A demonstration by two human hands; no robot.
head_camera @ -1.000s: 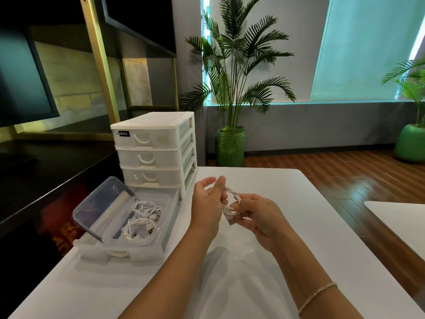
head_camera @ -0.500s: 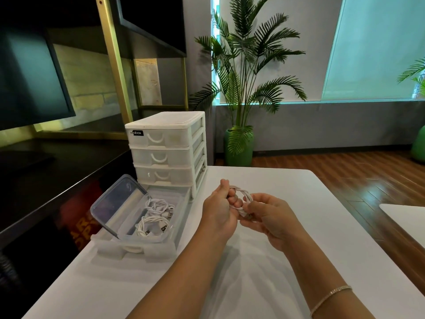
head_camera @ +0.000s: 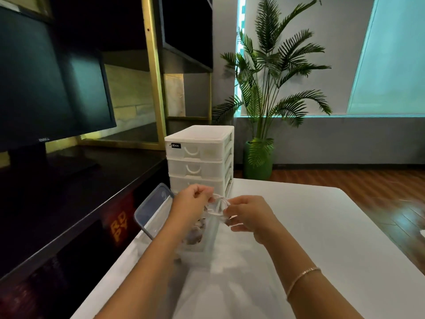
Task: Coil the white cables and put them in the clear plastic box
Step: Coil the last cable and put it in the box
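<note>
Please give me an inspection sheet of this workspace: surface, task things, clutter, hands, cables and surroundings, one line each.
Surface: white table, bare on the right.
Job's things: clear plastic box with its lid tilted open, partly hidden by the left arm; contents blurred.
Clutter: white drawer unit behind the box.
Grippers: left hand and right hand both pinch the white cable.
Cables: one coil held above the box, not yet inside.
Surroundings: monitor on a dark desk, potted palm, wooden floor.

Both forearms reached forward, left hand [head_camera: 192, 200] and right hand [head_camera: 247, 211] raised close together, fingers curled in a pinching grip.
</note>
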